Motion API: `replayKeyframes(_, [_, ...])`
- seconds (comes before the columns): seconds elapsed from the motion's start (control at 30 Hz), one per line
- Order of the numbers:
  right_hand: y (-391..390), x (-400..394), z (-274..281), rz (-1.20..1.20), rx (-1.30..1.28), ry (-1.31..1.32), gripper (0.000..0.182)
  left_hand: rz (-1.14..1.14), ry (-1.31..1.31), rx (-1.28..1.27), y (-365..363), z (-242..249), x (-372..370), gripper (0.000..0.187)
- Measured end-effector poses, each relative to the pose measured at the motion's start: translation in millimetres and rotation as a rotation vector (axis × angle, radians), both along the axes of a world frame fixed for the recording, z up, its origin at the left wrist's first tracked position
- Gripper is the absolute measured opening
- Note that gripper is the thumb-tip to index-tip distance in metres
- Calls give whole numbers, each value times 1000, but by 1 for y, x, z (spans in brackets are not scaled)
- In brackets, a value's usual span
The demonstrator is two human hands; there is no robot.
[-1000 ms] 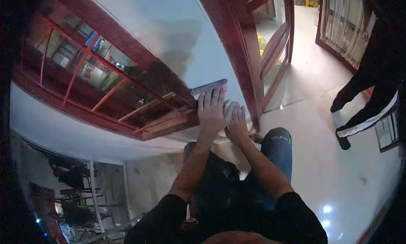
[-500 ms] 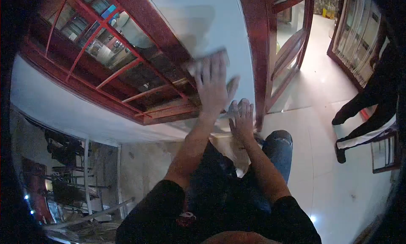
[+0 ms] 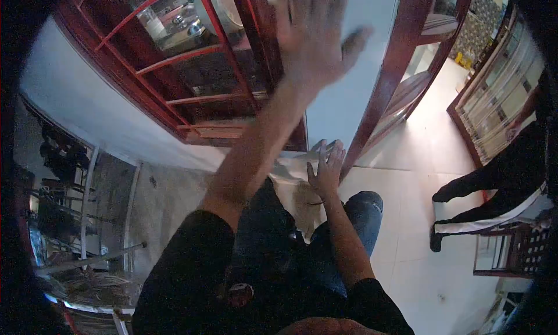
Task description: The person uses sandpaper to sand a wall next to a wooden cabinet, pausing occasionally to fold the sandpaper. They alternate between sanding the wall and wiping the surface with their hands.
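My left hand (image 3: 314, 41) is raised high against the pale wall strip (image 3: 340, 111) beside the red-framed window (image 3: 224, 50). Its thumb stands apart, and the fingers lie nearly flat over a greyish flat piece that motion blur makes hard to identify. Lower down, my right hand (image 3: 327, 169) rests with spread fingers at the bottom of the same strip, next to the dark red door frame (image 3: 372, 117). Nothing shows in it.
Right of the frame, a doorway leads to pale floor tiles (image 3: 407, 219). Another person's dark-clothed legs (image 3: 494, 184) are at the right. My knees (image 3: 366, 204) are below the wall. Metal bars (image 3: 87, 201) and clutter stand at lower left.
My left hand has moved up and slightly right along the wall. My right hand stays low at the strip's bottom. The view has shifted, with the window higher in it.
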State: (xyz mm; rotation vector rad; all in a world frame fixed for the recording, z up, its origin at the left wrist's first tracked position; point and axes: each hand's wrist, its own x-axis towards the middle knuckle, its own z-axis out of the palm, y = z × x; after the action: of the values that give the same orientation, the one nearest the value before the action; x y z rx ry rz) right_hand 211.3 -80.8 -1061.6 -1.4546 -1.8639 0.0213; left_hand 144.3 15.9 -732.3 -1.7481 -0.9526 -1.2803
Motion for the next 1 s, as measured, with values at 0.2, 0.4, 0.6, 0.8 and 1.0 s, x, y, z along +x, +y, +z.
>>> replayKeyframes(0.2, [1, 3, -25, -4, -22, -72, 81, -10, 357, -463, -37, -214, -18, 79])
replayKeyframes(0.4, [-1, 0, -8, -6, -43, -78, 79, -109, 212, -523, -26, -130, -19, 76])
replayKeyframes(0.6, [-1, -4, -5, -58, -74, -60, 77, 77, 25, 511, 21, 49, 6, 74])
replayKeyframes(0.8, [7, -10, -27, -83, 26, -21, 74, 43, 242, -382, -33, -112, -3, 81])
replayKeyframes(1.0, [5, -5, -19, -77, 89, -120, 68, -143, 367, -694, -61, -207, -26, 77])
